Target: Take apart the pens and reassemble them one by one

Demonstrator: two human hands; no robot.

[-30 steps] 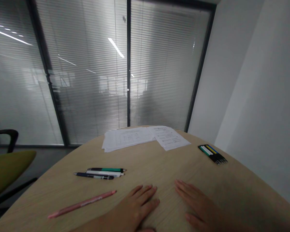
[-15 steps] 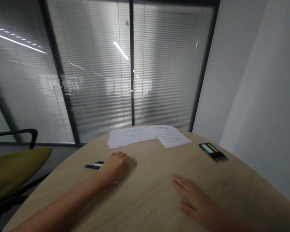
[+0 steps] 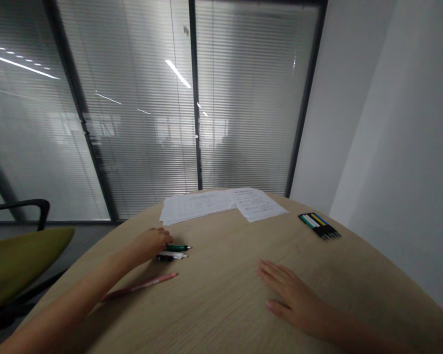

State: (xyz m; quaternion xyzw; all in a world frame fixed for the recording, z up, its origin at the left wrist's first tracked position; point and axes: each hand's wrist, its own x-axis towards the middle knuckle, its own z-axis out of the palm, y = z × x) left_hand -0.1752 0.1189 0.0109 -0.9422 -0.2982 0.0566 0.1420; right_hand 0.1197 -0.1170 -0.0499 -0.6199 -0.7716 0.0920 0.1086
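1. Our left hand (image 3: 149,244) lies curled over the ends of three pens; we cannot tell whether it grips them.
2. The pens sit side by side on the pale wood bench (image 3: 221,314): a green-and-black pen (image 3: 179,248), a white pen (image 3: 173,255) and a dark pen (image 3: 164,258).
3. A pink pencil (image 3: 140,281) lies just below them.
4. Our right hand (image 3: 291,295) rests flat, open and empty on the bench.
5. Printed sheets (image 3: 195,206) lie farther off, their print too small to read.
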